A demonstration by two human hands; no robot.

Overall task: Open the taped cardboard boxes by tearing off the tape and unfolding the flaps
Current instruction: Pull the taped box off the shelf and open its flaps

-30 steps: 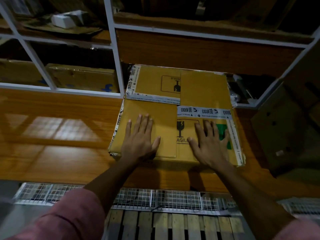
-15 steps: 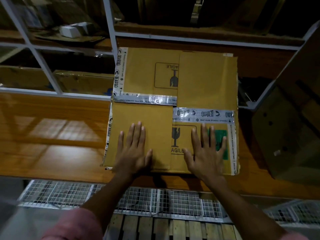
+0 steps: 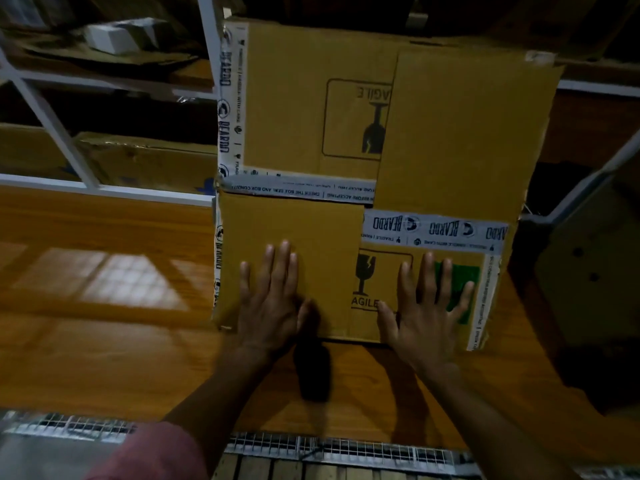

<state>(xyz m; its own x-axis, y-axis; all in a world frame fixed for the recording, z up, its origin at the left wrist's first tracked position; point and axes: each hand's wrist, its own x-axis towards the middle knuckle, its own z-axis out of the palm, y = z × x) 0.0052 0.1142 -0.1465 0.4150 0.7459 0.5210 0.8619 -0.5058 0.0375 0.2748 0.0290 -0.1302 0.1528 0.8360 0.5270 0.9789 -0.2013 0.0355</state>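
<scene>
Wooden shelf board [image 3: 104, 341] carries the cardboard box [image 3: 450, 133], which lies flat at centre-right with its four flaps interlocked shut. White printed tape [image 3: 436, 230] runs along the flap seams and the left and right edges. Left hand [image 3: 273, 306] and right hand [image 3: 426, 313] lie flat on the near flaps, fingers straight, grasping nothing.
</scene>
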